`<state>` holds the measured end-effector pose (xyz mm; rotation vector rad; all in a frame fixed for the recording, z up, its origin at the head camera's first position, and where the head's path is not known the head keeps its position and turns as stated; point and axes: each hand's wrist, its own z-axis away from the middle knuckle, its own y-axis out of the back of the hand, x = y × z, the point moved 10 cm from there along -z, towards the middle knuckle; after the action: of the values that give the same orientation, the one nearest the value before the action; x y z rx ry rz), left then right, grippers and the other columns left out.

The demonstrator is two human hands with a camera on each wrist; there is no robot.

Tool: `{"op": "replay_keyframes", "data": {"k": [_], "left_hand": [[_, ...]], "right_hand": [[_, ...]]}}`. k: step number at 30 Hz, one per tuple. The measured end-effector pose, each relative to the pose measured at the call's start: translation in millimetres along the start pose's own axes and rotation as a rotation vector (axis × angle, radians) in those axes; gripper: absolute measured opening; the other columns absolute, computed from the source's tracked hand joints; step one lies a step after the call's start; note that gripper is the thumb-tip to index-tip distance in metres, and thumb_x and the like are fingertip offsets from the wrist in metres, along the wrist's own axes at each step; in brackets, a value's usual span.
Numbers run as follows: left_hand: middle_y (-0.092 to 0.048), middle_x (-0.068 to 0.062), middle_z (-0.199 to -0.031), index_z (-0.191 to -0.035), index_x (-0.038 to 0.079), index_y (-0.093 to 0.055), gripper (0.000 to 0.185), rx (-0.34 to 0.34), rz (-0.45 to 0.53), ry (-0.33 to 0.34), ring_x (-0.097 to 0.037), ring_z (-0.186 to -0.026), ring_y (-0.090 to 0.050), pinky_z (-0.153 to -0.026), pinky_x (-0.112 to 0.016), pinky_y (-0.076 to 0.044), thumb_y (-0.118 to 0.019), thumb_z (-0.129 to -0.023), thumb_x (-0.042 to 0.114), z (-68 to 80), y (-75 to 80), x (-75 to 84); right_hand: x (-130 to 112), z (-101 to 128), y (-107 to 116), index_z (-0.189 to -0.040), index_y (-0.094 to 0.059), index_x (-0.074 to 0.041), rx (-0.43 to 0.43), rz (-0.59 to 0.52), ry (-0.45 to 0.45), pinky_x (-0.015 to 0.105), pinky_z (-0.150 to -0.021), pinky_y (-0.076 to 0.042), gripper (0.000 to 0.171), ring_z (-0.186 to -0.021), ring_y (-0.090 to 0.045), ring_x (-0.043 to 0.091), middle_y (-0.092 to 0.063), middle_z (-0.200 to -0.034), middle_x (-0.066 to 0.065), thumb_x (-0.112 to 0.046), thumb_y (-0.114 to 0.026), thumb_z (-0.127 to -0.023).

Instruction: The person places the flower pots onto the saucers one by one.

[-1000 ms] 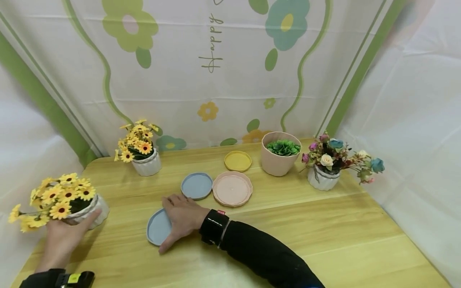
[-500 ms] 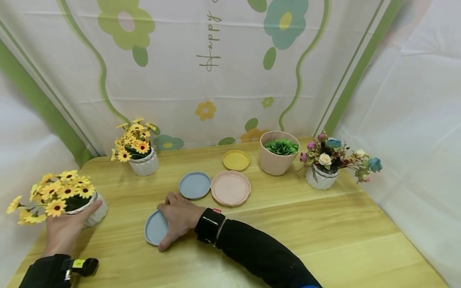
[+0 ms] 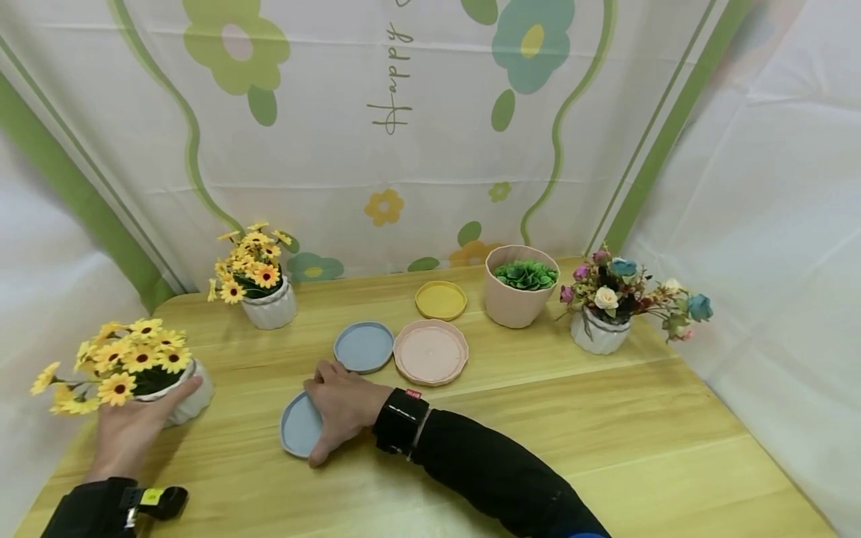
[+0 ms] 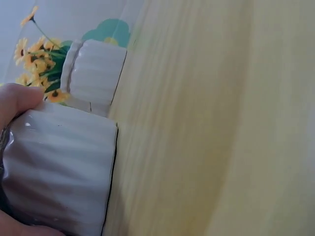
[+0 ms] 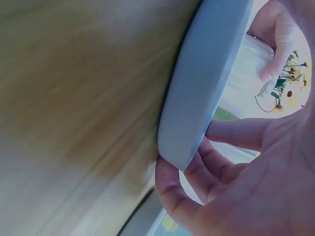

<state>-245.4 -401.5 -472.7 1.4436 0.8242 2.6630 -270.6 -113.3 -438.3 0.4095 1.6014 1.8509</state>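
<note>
My left hand [image 3: 131, 433] grips a white ribbed flowerpot [image 3: 196, 397] of yellow daisy-like flowers [image 3: 137, 357] at the table's left side. Thumb and fingers wrap the pot [image 4: 59, 169] from two sides near its rim, and its base is right at the tabletop. Left of centre, my right hand [image 3: 344, 407] holds a light blue plant saucer [image 3: 298, 430] by its edge, thumb at the near side. In the right wrist view the fingertips curl at the rim of the saucer [image 5: 204, 73], low over the wood. Part of the saucer is hidden under the hand.
Behind the right hand lie another blue saucer [image 3: 364, 347], a pink saucer [image 3: 430, 353] and a yellow saucer [image 3: 440, 300]. A second yellow-flower pot [image 3: 270, 308] stands back left. A pink pot [image 3: 518, 305] and a mixed-flower pot [image 3: 601, 332] stand at right. A printed cloth [image 3: 323, 164] hangs behind.
Over the last half second, my left hand and its flowerpot have shifted slightly right. The blue saucer and my right hand have also slid a little to the right. The other things stay put.
</note>
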Motion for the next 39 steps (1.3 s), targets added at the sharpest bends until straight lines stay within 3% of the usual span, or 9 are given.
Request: {"op": "replay_keyframes", "data": {"k": [2, 3, 7, 10, 15, 19, 29, 39], "left_hand": [[0.038, -0.016, -0.167, -0.155, 0.016, 0.038, 0.133, 0.008, -0.026, 0.004, -0.047, -0.160, 0.021, -0.131, -0.070, -0.001, -0.058, -0.091, 0.080, 1.8, -2.3, -0.2], [0.035, -0.022, -0.167, -0.156, 0.011, 0.036, 0.134, 0.007, -0.087, 0.014, -0.052, -0.159, 0.016, -0.129, -0.073, -0.006, -0.057, -0.090, 0.083, 3.0, -3.6, -1.2], [0.024, -0.022, -0.173, -0.163, 0.010, 0.025, 0.137, 0.033, -0.110, -0.009, -0.054, -0.160, 0.002, -0.127, -0.072, -0.016, -0.065, -0.087, 0.081, 6.2, -7.2, 2.6], [0.029, -0.019, -0.172, -0.161, 0.013, 0.028, 0.137, 0.009, -0.106, -0.029, -0.052, -0.161, 0.006, -0.128, -0.073, -0.014, -0.065, -0.087, 0.080, 8.4, -14.0, 6.2], [0.024, -0.021, -0.173, -0.163, 0.011, 0.027, 0.138, -0.010, -0.144, -0.071, -0.053, -0.161, 0.004, -0.128, -0.073, -0.015, -0.066, -0.087, 0.080, 11.1, -22.8, 14.2], [0.011, -0.019, -0.177, -0.167, 0.013, 0.019, 0.135, -0.019, -0.123, -0.134, -0.051, -0.162, -0.004, -0.128, -0.071, -0.018, -0.071, -0.087, 0.075, 14.2, -29.9, 22.8], [0.004, -0.009, -0.180, -0.167, 0.039, 0.013, 0.121, -0.099, -0.023, -0.329, -0.044, -0.164, -0.006, -0.129, -0.071, -0.015, -0.078, -0.091, 0.059, 29.9, -60.7, 43.7], [-0.013, -0.011, -0.179, -0.168, 0.043, -0.002, 0.111, -0.161, 0.006, -0.479, -0.042, -0.161, -0.018, -0.128, -0.069, -0.020, -0.083, -0.092, 0.045, 45.8, -87.1, 61.7]], "right_hand": [[2, 2, 0, -0.158, -0.047, -0.017, -0.004, -0.005, -0.004, 0.016, -0.099, -0.043, 0.108, -0.119, -0.041, 0.010, -0.045, -0.140, -0.001, -0.073, -0.084, -0.074], [3, 4, -1, -0.158, -0.047, -0.017, -0.005, -0.005, -0.005, 0.017, -0.099, -0.043, 0.108, -0.119, -0.041, 0.010, -0.044, -0.141, -0.001, -0.073, -0.084, -0.074], [7, 8, -2, -0.156, -0.048, -0.016, -0.003, 0.005, -0.009, 0.017, -0.100, -0.043, 0.107, -0.119, -0.041, 0.011, -0.045, -0.141, 0.000, -0.073, -0.084, -0.073], [10, 11, -2, -0.154, -0.051, -0.015, 0.007, 0.006, -0.004, 0.018, -0.098, -0.044, 0.106, -0.117, -0.042, 0.012, -0.045, -0.139, 0.001, -0.073, -0.086, -0.072], [15, 16, -2, -0.154, -0.050, -0.013, 0.013, -0.011, 0.002, 0.020, -0.101, -0.045, 0.107, -0.120, -0.043, 0.014, -0.045, -0.143, 0.003, -0.072, -0.086, -0.072], [20, 20, -3, -0.157, -0.047, -0.012, 0.007, -0.017, 0.003, 0.022, -0.105, -0.045, 0.109, -0.125, -0.042, 0.015, -0.044, -0.148, 0.005, -0.071, -0.085, -0.073], [36, 38, -3, -0.155, -0.048, -0.012, 0.013, -0.065, -0.011, 0.019, -0.096, -0.047, 0.107, -0.120, -0.043, 0.015, -0.045, -0.143, 0.006, -0.065, -0.089, -0.073], [53, 58, -3, -0.162, -0.042, -0.009, 0.016, -0.091, -0.036, 0.021, -0.106, -0.046, 0.114, -0.126, -0.045, 0.016, -0.044, -0.146, 0.007, -0.064, -0.090, -0.073]]}}
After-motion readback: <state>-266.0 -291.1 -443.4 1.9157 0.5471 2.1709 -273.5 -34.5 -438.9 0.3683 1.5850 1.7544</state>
